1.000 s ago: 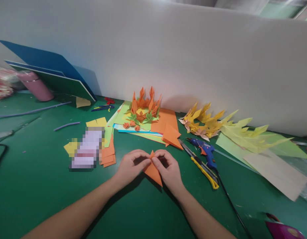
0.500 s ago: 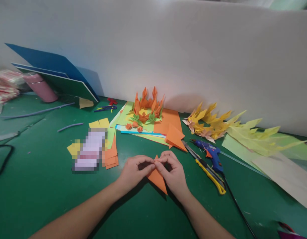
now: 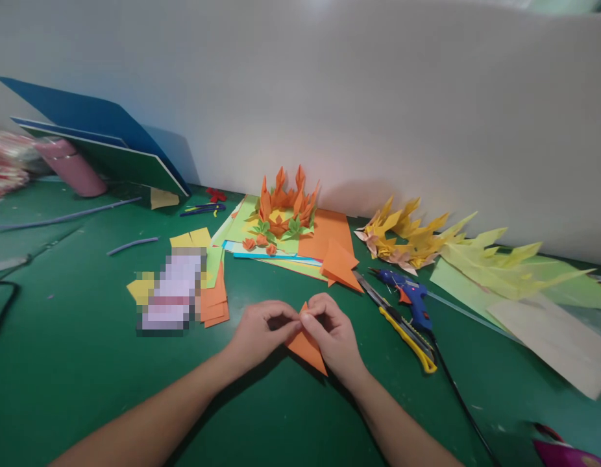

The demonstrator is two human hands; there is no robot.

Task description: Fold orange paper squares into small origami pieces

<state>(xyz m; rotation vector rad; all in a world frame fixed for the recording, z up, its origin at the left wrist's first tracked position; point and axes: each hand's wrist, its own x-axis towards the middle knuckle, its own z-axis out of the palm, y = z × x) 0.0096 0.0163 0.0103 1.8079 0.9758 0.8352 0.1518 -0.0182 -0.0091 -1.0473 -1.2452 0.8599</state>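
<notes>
A folded piece of orange paper (image 3: 307,351) with pointed corners is held just above the green table, between my two hands. My left hand (image 3: 267,331) pinches its upper left edge with thumb and forefinger. On the other side my right hand (image 3: 335,335) grips the paper near its top, the thumb lying over it. The fingertips of both hands almost meet, hiding part of the folds. Beyond them lie other folded orange papers (image 3: 340,264). An orange paper crown (image 3: 285,211) stands farther back, with small orange paper roses (image 3: 261,240) in front of it.
Right of my hands lie a yellow utility knife (image 3: 407,340) and a blue glue gun (image 3: 410,301) with its cord. Yellow paper crowns (image 3: 407,237) stand behind them. To the left are a blurred-out pale object (image 3: 174,288), orange paper squares (image 3: 214,305) and a pink bottle (image 3: 71,167).
The view has shifted slightly, so the table items appear a little farther left and higher. Both hands keep their hold on the orange paper, with barely any finger movement.
</notes>
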